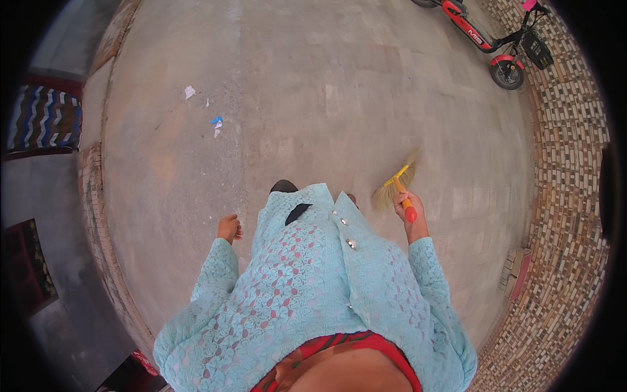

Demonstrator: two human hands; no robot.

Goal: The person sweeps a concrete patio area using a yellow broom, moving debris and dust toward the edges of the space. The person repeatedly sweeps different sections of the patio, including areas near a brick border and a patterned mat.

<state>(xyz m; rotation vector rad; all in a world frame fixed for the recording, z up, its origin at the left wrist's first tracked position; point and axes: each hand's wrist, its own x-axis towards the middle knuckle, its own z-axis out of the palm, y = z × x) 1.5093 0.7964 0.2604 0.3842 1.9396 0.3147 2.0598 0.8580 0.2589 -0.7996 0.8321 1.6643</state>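
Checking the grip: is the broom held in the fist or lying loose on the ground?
Held. The right hand is closed around the broom handle, bristles angled toward the pavement.

Lighting: bright, even daylight, soft and diffuse; no hard shadows on the pavement (313, 98). Glare: none. Focus: sharp at centre, softer toward the rim. Distortion: strong fisheye; brick wall (568, 196) curves at right. Corners: black vignette. Left edge: dim.

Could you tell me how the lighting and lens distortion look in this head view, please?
Head view: soft, even daylight, no hard shadows or glare; strong fisheye bending curves the brick wall and darkens the corners; the broom in the right hand looks slightly soft; the left hand is sharp.
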